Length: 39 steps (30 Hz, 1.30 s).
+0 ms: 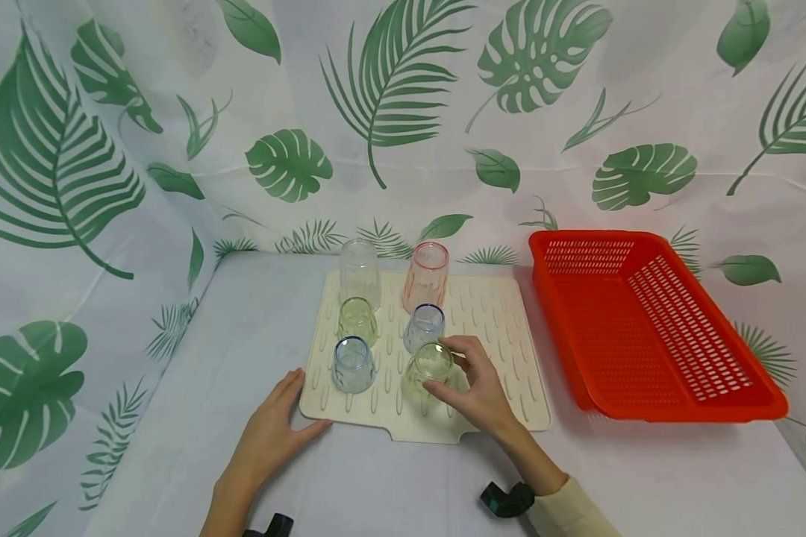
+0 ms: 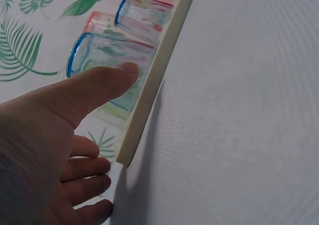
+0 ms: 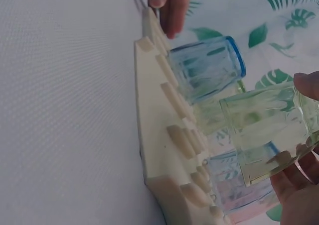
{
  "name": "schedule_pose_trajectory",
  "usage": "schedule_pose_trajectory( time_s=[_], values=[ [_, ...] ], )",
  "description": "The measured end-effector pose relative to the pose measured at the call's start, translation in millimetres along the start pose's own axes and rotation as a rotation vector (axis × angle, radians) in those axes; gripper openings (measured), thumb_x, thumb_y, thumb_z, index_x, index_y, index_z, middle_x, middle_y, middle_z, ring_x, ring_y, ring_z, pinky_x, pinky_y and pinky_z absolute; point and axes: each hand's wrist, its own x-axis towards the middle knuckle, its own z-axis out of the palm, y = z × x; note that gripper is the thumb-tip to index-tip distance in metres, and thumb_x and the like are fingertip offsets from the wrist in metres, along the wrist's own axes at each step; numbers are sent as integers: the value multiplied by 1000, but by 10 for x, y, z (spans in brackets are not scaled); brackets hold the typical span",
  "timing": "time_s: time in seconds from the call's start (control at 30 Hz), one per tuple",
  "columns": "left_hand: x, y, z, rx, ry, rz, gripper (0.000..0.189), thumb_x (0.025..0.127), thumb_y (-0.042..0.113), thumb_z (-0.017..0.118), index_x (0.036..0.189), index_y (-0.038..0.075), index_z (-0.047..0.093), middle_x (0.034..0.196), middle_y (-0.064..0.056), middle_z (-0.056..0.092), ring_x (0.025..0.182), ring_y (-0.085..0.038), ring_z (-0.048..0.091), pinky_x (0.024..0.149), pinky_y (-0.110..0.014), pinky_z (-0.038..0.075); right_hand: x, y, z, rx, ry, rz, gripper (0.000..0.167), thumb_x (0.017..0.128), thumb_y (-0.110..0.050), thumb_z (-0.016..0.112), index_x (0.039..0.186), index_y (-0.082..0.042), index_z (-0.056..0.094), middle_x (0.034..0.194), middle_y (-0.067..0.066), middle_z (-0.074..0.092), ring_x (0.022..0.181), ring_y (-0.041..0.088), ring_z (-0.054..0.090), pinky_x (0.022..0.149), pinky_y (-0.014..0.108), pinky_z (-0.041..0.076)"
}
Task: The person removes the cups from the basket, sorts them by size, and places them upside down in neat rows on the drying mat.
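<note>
My right hand (image 1: 477,391) pinches a small green-tinted glass (image 1: 433,365) between thumb and fingers near its rim. In the right wrist view the glass's base stands apart from the cream drying board (image 1: 480,335), just above its ridges. At the board's front left corner, my left hand (image 1: 269,432) lies with its thumb and fingers spread around the edge, holding nothing. Nearby on the board stands a blue-rimmed glass (image 1: 354,365), with another green glass (image 1: 357,322) behind it. A second blue-rimmed glass (image 1: 425,328) stands just beyond the held one.
At the back of the board are a tall clear glass (image 1: 360,276) and a tall pink-rimmed glass (image 1: 426,277). A red plastic basket (image 1: 571,335) sits to the board's right on the white table (image 1: 255,321). A leaf-patterned curtain (image 1: 416,171) hangs behind.
</note>
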Motion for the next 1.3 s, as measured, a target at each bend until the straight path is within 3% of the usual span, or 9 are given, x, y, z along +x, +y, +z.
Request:
schedule_pose_trajectory(
  time_s=[0.23, 0.5, 1.3],
  values=[
    [-6, 12, -26, 13, -21, -18, 93, 81, 48, 80, 149, -3, 42, 157, -21, 40, 146, -40, 38, 117, -55, 38, 19, -258, -6, -102, -16, 45, 59, 74, 5, 83, 127, 5, 57, 123, 18, 58, 116, 28, 56, 106, 26, 50],
    [-9, -7, -16, 32, -30, -20, 88, 84, 46, 78, 149, -3, 43, 158, -21, 40, 147, -40, 37, 118, -55, 37, 20, -264, 20, -109, -30, 61, 60, 73, 6, 83, 127, 8, 56, 123, 19, 57, 117, 31, 56, 105, 51, 52],
    [-8, -1, -9, 39, -61, -42, 85, 86, 46, 76, 149, -2, 44, 159, -21, 38, 146, -45, 35, 117, -58, 36, 21, -187, 32, -118, -66, 77, 62, 76, 3, 83, 130, 9, 54, 126, 23, 56, 119, 35, 56, 104, 56, 50]
  ],
)
